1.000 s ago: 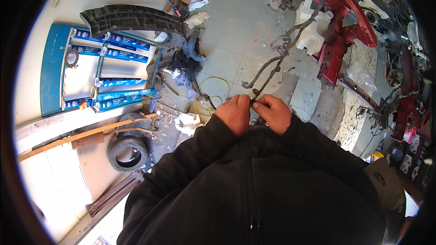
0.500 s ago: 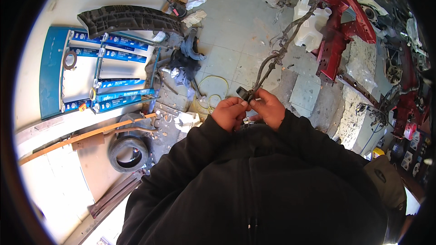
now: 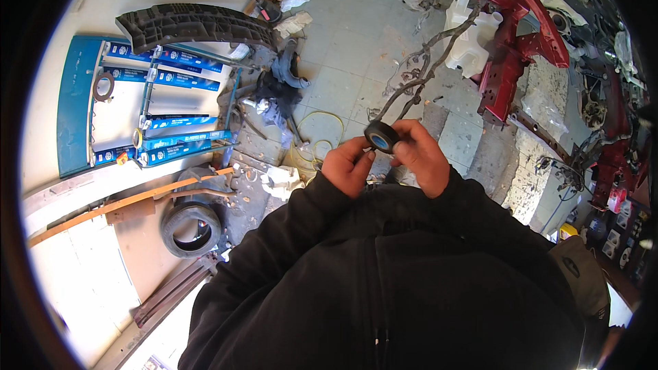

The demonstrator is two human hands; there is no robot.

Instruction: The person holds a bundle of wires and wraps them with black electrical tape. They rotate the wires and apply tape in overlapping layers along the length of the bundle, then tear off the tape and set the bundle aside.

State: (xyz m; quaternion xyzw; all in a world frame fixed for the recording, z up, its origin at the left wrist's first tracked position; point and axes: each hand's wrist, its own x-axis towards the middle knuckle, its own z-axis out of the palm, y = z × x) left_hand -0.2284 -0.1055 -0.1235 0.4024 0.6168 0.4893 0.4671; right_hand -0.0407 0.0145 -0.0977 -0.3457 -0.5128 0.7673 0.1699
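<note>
A black electrical tape roll (image 3: 384,131) with a blue core faces up between my hands. My right hand (image 3: 423,159) is closed on the roll's right side, with thumb and fingers at its edge. My left hand (image 3: 347,167) is closed in a pinch just left of the roll, around the near end of a dark wiring harness (image 3: 419,82). The roll and fingers hide that end. From there, the branched harness runs up and away to the red car body part.
A red car front frame (image 3: 507,68) with a white plastic reservoir (image 3: 473,41) stands at the far right. To the left are a blue rack (image 3: 77,106) of boxes, a black bumper piece (image 3: 195,26) and a tyre (image 3: 171,229). A yellow cable (image 3: 341,130) lies on the tiled floor.
The tape roll has come round from behind my fingers to the right, its flat side now showing. My right hand has shifted right and opened out around it; the harness has moved slightly.
</note>
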